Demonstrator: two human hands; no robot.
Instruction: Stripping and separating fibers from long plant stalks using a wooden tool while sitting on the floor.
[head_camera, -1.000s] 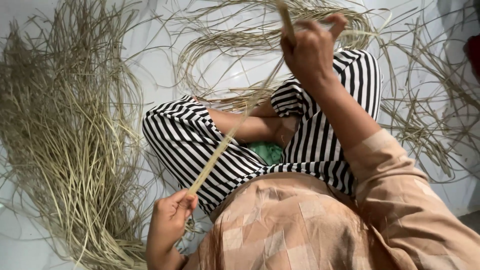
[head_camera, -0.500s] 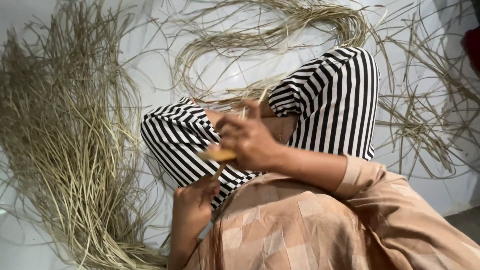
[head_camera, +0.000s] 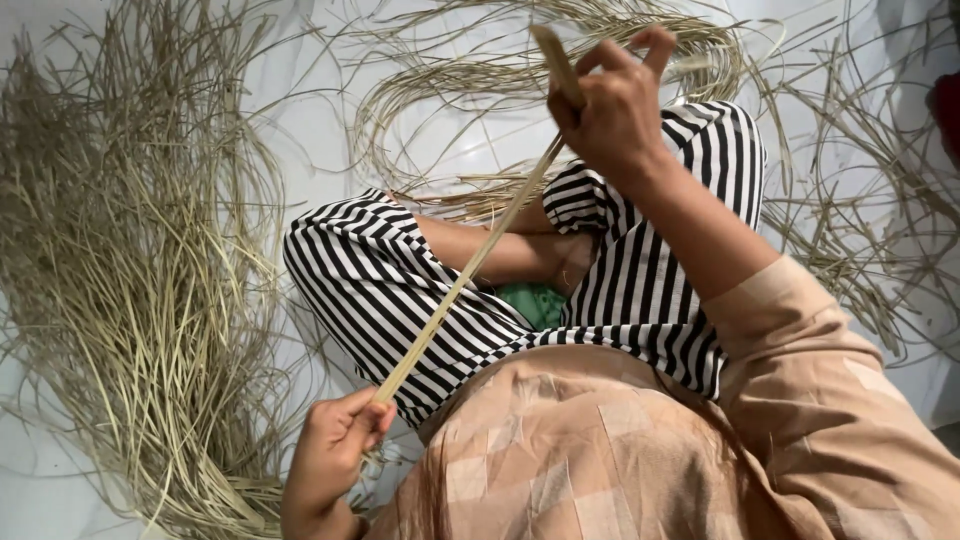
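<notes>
I sit cross-legged on a white floor in black-and-white striped trousers (head_camera: 380, 290) and a peach checked top (head_camera: 600, 450). My left hand (head_camera: 335, 445) pinches the near end of a long pale straw strip (head_camera: 465, 275) low by my left knee. The strip runs taut up and to the right, to my right hand (head_camera: 610, 110), which is raised above my right knee. That hand grips the strip together with a small flat tan tool (head_camera: 557, 62) that sticks up past the fingers.
A thick heap of loose dry straw strips (head_camera: 140, 270) covers the floor on the left. Curled bundles of straw (head_camera: 520, 60) lie ahead, and scattered strands (head_camera: 860, 230) on the right. A green cloth (head_camera: 535, 300) shows between my legs.
Half a second ago my right hand was low near my left hand; it has slid up along the strip, stretching it taut. My left hand has dropped slightly back.
</notes>
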